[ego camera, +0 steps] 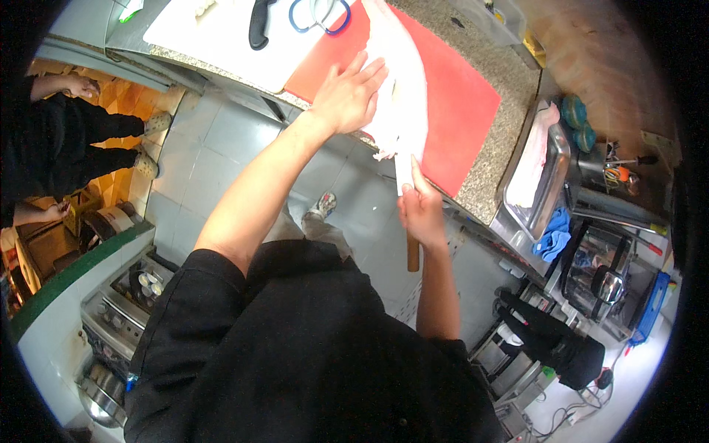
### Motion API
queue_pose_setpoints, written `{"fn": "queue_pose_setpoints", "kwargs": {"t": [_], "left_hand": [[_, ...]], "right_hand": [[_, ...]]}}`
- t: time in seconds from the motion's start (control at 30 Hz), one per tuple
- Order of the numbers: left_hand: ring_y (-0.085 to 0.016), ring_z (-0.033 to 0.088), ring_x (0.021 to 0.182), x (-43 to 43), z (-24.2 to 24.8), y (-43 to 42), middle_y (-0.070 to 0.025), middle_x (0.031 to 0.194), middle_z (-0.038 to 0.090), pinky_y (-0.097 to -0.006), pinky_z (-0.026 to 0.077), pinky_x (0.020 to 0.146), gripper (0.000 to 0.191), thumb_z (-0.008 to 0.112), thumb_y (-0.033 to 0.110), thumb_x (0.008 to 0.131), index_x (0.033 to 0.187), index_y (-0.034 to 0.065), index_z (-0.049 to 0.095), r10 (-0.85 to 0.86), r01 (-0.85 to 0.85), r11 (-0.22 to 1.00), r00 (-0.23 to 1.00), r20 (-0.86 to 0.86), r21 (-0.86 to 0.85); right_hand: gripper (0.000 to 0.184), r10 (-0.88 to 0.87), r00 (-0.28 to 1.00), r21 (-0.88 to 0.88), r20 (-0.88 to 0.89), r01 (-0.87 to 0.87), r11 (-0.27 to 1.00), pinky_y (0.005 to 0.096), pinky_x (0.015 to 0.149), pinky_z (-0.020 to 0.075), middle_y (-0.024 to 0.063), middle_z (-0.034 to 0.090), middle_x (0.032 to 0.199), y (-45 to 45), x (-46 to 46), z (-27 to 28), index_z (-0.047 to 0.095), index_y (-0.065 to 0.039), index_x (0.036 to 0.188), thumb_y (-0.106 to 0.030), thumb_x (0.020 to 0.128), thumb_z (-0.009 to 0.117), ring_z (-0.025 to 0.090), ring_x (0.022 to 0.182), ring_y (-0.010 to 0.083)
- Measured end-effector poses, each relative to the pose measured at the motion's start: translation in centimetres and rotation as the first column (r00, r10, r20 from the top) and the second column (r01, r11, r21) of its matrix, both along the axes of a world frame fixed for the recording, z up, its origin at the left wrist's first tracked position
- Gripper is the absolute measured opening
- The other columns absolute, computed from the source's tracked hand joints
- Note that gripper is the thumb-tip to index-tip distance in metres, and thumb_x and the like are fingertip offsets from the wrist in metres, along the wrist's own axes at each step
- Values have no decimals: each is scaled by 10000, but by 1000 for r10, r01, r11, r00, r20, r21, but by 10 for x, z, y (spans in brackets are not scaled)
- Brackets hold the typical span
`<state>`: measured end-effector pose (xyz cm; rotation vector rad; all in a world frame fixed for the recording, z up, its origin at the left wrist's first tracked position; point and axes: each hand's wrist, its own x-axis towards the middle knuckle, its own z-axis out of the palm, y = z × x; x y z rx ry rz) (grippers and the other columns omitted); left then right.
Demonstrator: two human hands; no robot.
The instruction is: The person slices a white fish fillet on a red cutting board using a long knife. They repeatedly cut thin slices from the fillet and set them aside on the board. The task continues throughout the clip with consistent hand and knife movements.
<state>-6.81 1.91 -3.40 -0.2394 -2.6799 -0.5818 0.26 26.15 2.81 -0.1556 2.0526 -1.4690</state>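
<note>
A long pale fish fillet [407,66] lies lengthwise on a red cutting board [462,105]. My left hand [352,97] rests palm down on the fillet's left side, fingers slightly apart, holding nothing. In my right hand [424,213] is a knife with a brown, wooden-looking handle [413,252]. Its pale blade [404,171] points away from me at the fillet's near end, my index finger stretched along it. The front of the blade is hidden or blends with the flesh, so I cannot tell how deep it sits. A ragged flap hangs at that end.
On the white cutting board [232,50] to the left lie a black-handled knife [258,25] and blue-handled scissors [292,19]. A metal tray [559,147] at right holds another fillet [534,158], with a blue cloth [554,235] beside it. Other people stand left and lower right.
</note>
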Motion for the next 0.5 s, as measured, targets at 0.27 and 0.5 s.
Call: {"fn": "queue_pose_setpoints", "kwargs": {"t": [0.27, 0.5], "left_hand": [[-332, 386, 1391, 2, 1, 0, -102, 1455, 491, -532, 384, 1008, 477, 536, 139, 879, 1351, 68, 538, 17, -16, 1000, 999, 45, -17], [-329, 435, 1358, 12, 7, -2, -99, 1403, 545, -504, 407, 976, 410, 555, 130, 873, 1274, 61, 602, -12, 13, 999, 999, 48, -34]], "right_hand": [[555, -10, 1000, -20, -16, 10, 1000, 223, 440, 353, -43, 435, 612, 0, 4, -1, 312, -52, 1519, -28, 972, 400, 405, 488, 36], [551, -35, 997, 36, 65, 33, 999, 214, 463, 344, -46, 416, 663, 2, 12, 6, 316, -58, 1520, -28, 975, 387, 393, 523, 29]]}}
